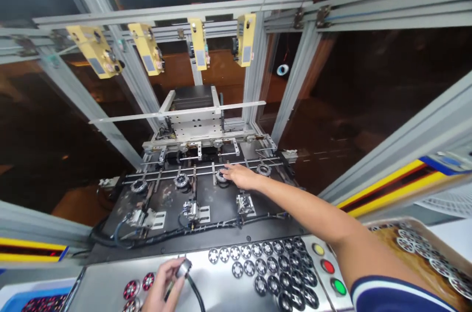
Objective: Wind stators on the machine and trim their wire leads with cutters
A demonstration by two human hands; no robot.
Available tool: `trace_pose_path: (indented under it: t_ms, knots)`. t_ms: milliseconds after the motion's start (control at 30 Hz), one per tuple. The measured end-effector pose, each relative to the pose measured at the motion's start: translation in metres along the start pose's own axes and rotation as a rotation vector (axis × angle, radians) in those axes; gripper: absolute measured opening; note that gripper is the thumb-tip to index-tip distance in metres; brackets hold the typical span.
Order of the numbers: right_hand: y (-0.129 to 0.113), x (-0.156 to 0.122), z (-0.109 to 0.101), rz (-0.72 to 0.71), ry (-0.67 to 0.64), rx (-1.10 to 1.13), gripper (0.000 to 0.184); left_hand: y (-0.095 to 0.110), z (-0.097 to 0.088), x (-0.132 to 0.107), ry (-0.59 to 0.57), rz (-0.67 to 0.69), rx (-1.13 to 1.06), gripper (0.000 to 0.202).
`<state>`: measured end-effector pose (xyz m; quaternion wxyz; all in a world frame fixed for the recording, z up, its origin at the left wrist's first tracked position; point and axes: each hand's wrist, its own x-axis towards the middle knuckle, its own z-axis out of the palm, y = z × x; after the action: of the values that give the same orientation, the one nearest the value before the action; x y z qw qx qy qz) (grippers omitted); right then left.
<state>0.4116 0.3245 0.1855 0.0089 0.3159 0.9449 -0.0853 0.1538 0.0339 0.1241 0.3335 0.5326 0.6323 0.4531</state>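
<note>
Low in the view, my left hand (164,286) is closed around a round silver piece (184,267), pinched between thumb and fingers. A black cable (195,292) runs from beside this piece to the bottom edge; whether they are joined I cannot tell. My right hand (238,176) reaches out over the black machine plate, its fingers on a round metal part (222,176) at the third holder. The fingertips partly cover that part. Similar round parts sit in the first holder (139,186), the second holder (182,181) and the far-right holder (264,170).
Several black-and-silver spoked discs (273,265) lie on the metal ledge, with red-marked discs (131,290) at left. Yellow, red and green buttons (327,266) line the right. Yellow sensor units (244,40) hang overhead. Yellow side strips (391,188), a blue tray (37,297) and a disc-filled box (391,233) flank me.
</note>
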Motion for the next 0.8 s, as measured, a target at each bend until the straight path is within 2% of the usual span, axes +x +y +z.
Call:
trace_pose_path:
  t_ms: [100,200,300,367,400,467,600,667,733,800]
  knots:
    - [-0.015,-0.001,-0.012,-0.001,0.034,0.033,0.030,0.041,-0.023,0.006,-0.013,-0.025,-0.115,0.035]
    - [-0.058,-0.005,-0.035,-0.067,0.151,0.091,0.031,0.067,-0.042,0.007,-0.057,0.074,-0.174,0.030]
    - [-0.124,-0.023,-0.056,-0.243,0.248,0.191,0.045,0.073,-0.054,0.003,-0.061,0.150,-0.216,0.025]
    - [-0.168,-0.042,-0.062,-0.488,0.339,0.396,0.058,0.072,-0.057,-0.001,-0.083,0.170,-0.207,0.022]
    - [-0.187,-0.050,-0.061,-0.569,0.379,0.477,0.057,0.072,-0.058,-0.003,-0.099,0.177,-0.200,0.020]
    - [-0.215,-0.063,-0.054,-0.623,0.468,0.568,0.046,0.074,-0.055,-0.007,-0.129,0.189,-0.230,0.022]
    - [-0.239,-0.073,-0.030,-0.486,0.682,0.685,0.046,0.080,-0.044,-0.013,-0.174,0.131,-0.490,0.036]
    - [-0.241,-0.076,-0.023,-0.410,0.740,0.755,0.047,0.082,-0.039,-0.015,-0.156,0.080,-0.565,0.033]
    - [-0.239,-0.079,-0.023,-0.371,0.691,0.803,0.048,0.081,-0.039,-0.016,-0.098,0.084,-0.514,0.025]
    - [-0.235,-0.081,-0.030,-0.361,0.548,0.848,0.044,0.080,-0.044,-0.017,-0.071,0.173,-0.354,0.026]
